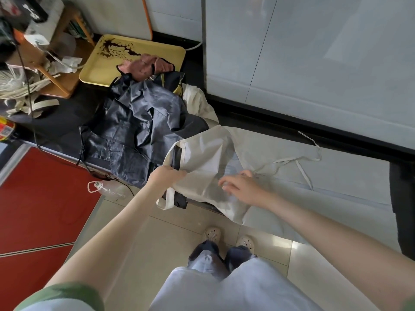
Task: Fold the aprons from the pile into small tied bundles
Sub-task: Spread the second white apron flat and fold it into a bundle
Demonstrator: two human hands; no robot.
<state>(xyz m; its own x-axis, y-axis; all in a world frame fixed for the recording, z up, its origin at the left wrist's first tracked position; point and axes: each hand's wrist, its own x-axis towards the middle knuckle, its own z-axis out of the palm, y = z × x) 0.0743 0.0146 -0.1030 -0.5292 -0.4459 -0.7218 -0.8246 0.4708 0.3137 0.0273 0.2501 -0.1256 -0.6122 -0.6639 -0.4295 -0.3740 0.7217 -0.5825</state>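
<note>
A cream apron [208, 158] lies spread over the near edge of the dark counter, its thin ties [301, 162] trailing to the right. My left hand [165, 176] grips the apron's top edge beside a dark band. My right hand [241, 187] rests on the cloth with fingers spread and relaxed. Behind it sits the pile: a dark navy apron [134, 122], a pink one [146, 66] and another cream one [197, 99].
A yellow tray [107, 61] with a dark stain stands at the back left. A wooden stool [58, 70] with cream straps is further left. A clear plastic bottle [107, 189] lies below the counter, beside a red cabinet [45, 198]. A pale glossy panel [314, 63] rises at the right.
</note>
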